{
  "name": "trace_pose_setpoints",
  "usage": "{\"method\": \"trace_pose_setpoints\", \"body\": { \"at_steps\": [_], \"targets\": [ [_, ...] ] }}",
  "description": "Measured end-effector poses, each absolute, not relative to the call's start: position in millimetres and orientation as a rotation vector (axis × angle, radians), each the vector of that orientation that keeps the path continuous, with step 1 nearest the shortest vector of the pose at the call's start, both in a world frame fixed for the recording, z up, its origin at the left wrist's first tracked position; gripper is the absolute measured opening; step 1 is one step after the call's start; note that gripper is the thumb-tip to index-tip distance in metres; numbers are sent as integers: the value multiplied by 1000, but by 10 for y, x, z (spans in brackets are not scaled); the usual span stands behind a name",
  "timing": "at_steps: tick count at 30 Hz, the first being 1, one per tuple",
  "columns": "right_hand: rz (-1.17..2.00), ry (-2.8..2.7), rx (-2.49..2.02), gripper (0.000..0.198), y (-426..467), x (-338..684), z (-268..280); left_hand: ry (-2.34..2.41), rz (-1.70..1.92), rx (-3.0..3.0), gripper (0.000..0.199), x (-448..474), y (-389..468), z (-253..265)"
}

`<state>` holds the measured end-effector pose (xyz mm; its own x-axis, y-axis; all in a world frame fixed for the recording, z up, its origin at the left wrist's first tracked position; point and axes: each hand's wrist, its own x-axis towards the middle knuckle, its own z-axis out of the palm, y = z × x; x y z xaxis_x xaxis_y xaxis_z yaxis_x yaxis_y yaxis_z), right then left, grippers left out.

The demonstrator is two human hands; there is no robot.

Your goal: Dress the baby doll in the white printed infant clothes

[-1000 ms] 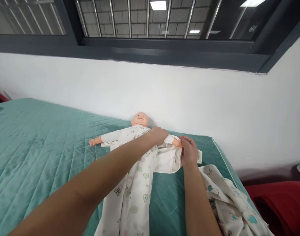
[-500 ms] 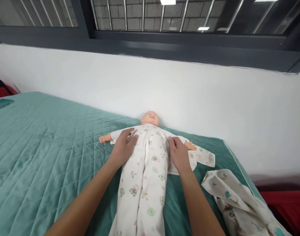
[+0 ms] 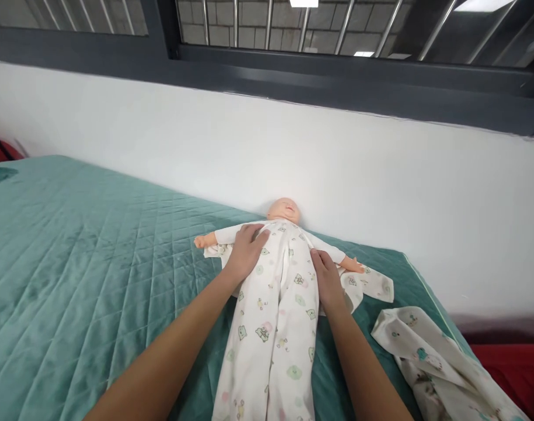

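Note:
A baby doll (image 3: 284,210) lies on its back with its head at the wall and its arms stretched out in white sleeves. White printed baby pants (image 3: 273,327) cover its body from the neck down, the legs running towards me. My left hand (image 3: 246,251) rests on the pants' upper left edge, thumb apart from the fingers. At the right edge, my right hand (image 3: 327,278) has its fingers close together on the cloth. Under the doll, a printed baby top (image 3: 378,285) is spread, one sleeve showing beyond the doll's hand.
Another printed cloth (image 3: 429,356) lies crumpled at the lower right of the green quilted bed cover (image 3: 96,251). A white wall (image 3: 402,187) with a dark window frame (image 3: 315,73) rises behind. Red items (image 3: 512,371) show beyond the bed's right edge.
The view has shifted, so doll and pants appear further right. My right hand has moved slightly inward with the pants' edge, uncovering more of the doll's sleeve.

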<state>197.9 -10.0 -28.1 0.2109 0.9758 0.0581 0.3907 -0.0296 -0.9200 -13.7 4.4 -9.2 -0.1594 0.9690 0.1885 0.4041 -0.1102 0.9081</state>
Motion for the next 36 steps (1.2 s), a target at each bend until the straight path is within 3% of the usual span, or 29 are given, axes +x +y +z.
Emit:
{"method": "trace_pose_setpoints", "body": {
  "at_steps": [8,11,18,21,24,29,36],
  "targets": [
    [962,-1308,-1573,45,-17,1994,-352,1549,1057,1746,47,-140,297,-6],
    [990,-1291,-1573,49,-23,1991,-335,1443,1079,1746,41,-195,270,-24],
    [552,-1541,-1656,51,-153,1944,-155,1425,1303,2057,12,-126,171,-46],
    [544,-1618,-1365,69,-202,1840,-105,1324,1416,2417,16,-82,96,-63],
    [621,-1746,-1179,56,-219,1765,-93,1219,1399,2609,19,-69,39,-68],
    [386,-1797,-1219,27,-237,1735,-95,1287,1277,2679,23,-90,24,-87],
    [173,-1979,-1181,42,-241,1806,-159,1488,1217,2691,41,-230,-135,-213]
  ]
}}
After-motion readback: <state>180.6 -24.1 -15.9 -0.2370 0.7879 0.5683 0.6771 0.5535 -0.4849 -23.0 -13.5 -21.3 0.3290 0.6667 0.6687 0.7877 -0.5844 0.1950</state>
